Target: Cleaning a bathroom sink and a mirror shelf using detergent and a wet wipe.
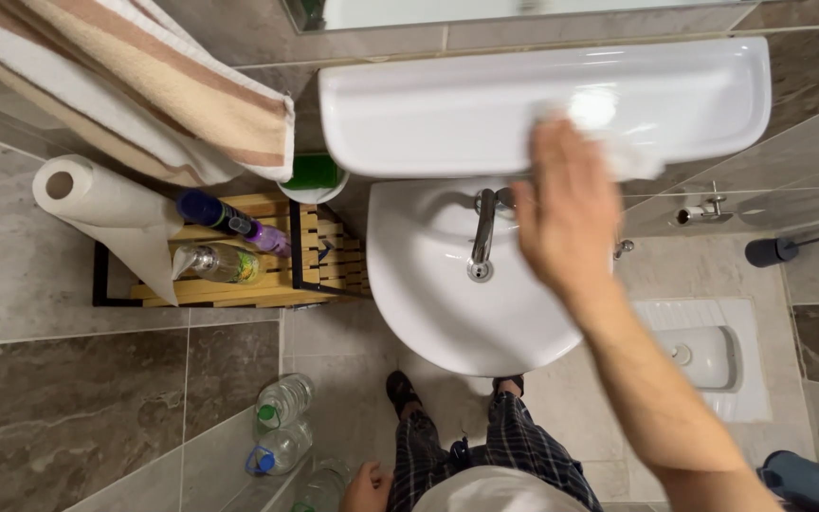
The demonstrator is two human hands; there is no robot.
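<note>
My right hand (566, 204) is raised over the white shelf (447, 104) above the white washbasin (438, 303) and presses a white cloth (623, 142) onto the shelf's surface. The chrome tap (482, 237) stands just left of that hand. My left hand (365, 488) hangs low by my side at the bottom edge, fingers curled, with nothing visible in it.
A striped towel (144, 85) hangs at upper left. A wooden rack (239, 275) holds a paper roll (106, 204), a purple spray can (229, 220) and a clear bottle (220, 264). Plastic bottles (282, 422) stand on the floor. A squat toilet pan (708, 356) lies to the right.
</note>
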